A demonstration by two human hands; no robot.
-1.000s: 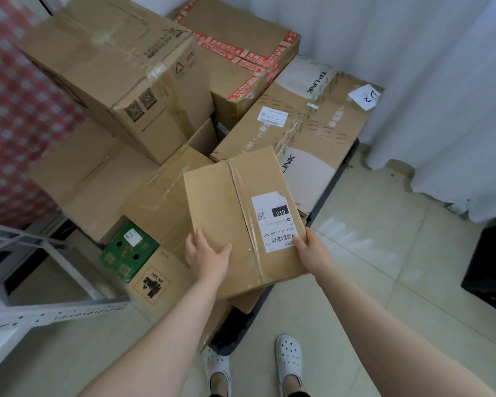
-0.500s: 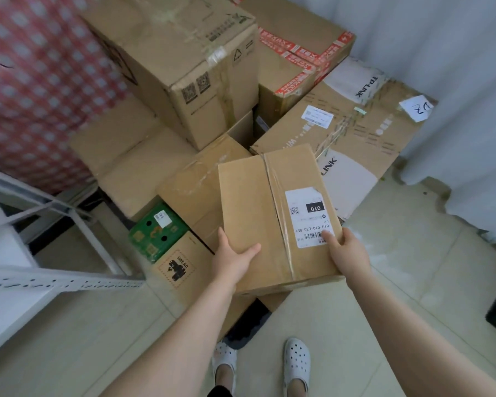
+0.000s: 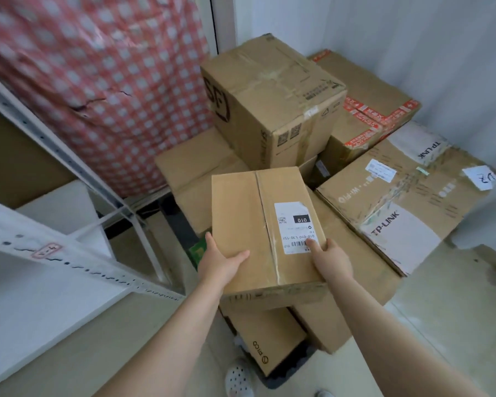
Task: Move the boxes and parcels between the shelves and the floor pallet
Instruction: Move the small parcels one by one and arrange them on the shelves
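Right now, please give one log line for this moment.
carry | both hands hold labelled box | left hand | right hand | above pile

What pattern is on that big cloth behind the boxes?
Red-and-white checks on the cloth, clearest in the head view.

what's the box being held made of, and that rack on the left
The held box looks like plain brown corrugated cardboard, matte, with a clear glossy tape strip along its centre seam and a white paper label. The rack appears to be white painted metal: thin angled struts with rows of punched holes, though blur leaves the finish uncertain.
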